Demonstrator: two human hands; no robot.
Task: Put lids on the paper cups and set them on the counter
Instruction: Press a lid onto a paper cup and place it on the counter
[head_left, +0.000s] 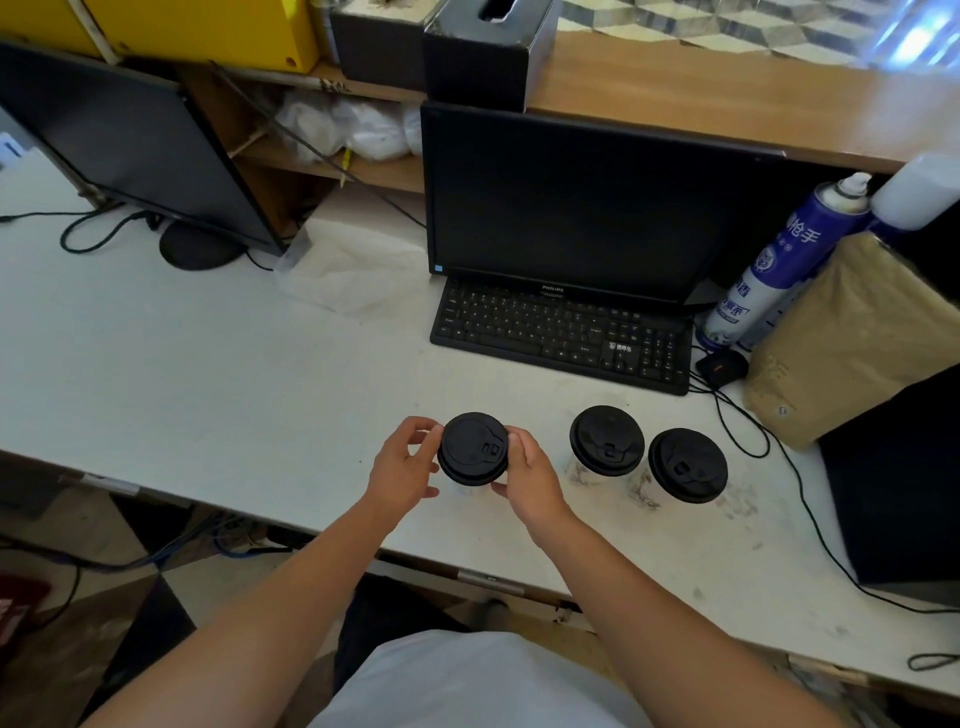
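White counter holds three lidded cups; left hand and right hand pinch the leftmost lid.

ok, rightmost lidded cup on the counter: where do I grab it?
Likely the paper wall just below the lid, approached from its right: the wide lid overhangs the wall, and the middle cup crowds its left.

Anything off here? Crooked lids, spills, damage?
Nothing serious. Left hand and right hand grip the held lid, which looks level. Middle lid and right lid sit flat. No spill, only grey smudges on the counter. The spray can stands tilted beside the brown bag.
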